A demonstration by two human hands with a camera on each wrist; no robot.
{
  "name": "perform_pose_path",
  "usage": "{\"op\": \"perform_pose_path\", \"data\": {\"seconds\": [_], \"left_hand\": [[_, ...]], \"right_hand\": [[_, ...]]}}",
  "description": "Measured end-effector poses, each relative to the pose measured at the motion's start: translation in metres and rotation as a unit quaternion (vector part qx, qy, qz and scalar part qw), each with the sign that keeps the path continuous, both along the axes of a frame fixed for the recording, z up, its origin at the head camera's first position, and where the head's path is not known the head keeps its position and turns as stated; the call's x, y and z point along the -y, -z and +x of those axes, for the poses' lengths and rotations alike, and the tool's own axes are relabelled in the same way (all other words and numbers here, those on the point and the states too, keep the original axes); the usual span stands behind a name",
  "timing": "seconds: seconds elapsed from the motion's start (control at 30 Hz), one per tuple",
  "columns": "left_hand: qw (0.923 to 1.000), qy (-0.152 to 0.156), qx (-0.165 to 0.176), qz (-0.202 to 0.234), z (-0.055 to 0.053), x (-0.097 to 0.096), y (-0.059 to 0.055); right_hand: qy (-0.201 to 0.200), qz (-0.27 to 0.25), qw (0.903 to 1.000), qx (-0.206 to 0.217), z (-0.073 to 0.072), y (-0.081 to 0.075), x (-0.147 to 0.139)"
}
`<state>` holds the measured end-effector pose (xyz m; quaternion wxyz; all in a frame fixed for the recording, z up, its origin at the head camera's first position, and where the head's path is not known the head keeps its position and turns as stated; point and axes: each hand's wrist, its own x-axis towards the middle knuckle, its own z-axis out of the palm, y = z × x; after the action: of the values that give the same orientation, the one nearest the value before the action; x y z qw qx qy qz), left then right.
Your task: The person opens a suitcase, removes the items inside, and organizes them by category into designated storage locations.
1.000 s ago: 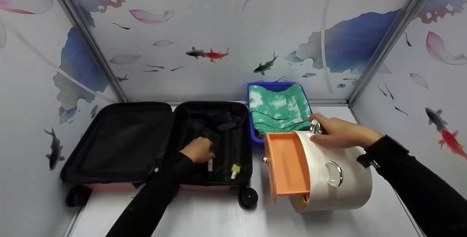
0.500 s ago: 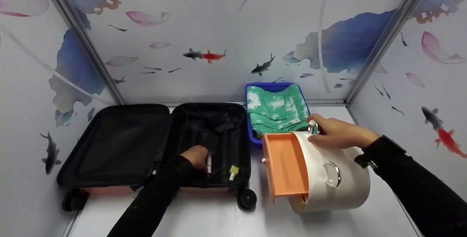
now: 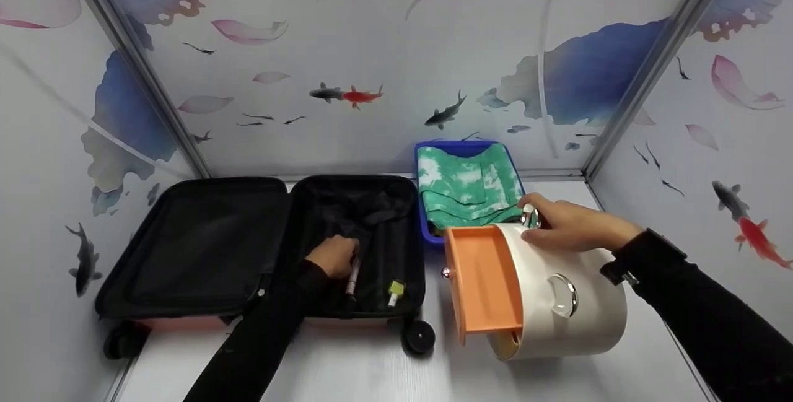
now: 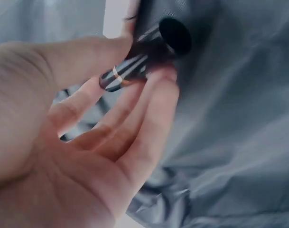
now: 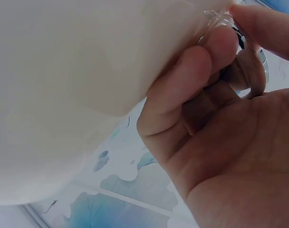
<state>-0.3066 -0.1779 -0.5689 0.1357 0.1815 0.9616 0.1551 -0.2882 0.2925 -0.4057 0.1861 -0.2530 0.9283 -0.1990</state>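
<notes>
The left hand (image 3: 332, 257) dips into the open suitcase (image 3: 204, 247), pinching a dark tube (image 4: 144, 53) — a pink tube (image 3: 352, 281) beside its fingers, a little yellow-and-white item (image 3: 395, 292) to its right. The right hand (image 3: 567, 225) curls round the silver handle (image 3: 530, 216) of a white box (image 3: 579, 259), its orange drawer (image 3: 486, 278) standing out toward the left hand. Just beyond the right hand, a blue bin (image 3: 426, 228) holds a green towel (image 3: 471, 182).

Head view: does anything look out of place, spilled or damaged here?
Nothing looks spilled or damaged. Only the orange drawer stands out: it juts from the white organizer instead of sitting flush, while the right hand holds a silver handle.
</notes>
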Motion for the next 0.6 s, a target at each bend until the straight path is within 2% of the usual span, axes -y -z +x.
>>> {"op": "perform_pose_path", "data": {"seconds": [0.17, 0.33, 0.47, 0.6], "left_hand": [[0.9958, 0.027, -0.067, 0.056, -0.001, -0.016, -0.029], [0.9829, 0.062, -0.131, 0.114, 0.001, -0.05, -0.065], [0.9696, 0.107, -0.167, 0.142, 0.017, -0.084, -0.094], [0.9521, 0.16, -0.178, 0.191, 0.039, -0.113, -0.118]], "right_hand": [[0.009, 0.004, 0.9999, 0.004, -0.001, 0.0, 0.0], [0.011, 0.006, 0.9999, 0.008, -0.002, -0.001, 0.001], [0.009, 0.007, 0.9999, 0.006, -0.002, 0.0, 0.0], [0.009, 0.006, 0.9999, 0.006, -0.002, 0.002, 0.0]]}}
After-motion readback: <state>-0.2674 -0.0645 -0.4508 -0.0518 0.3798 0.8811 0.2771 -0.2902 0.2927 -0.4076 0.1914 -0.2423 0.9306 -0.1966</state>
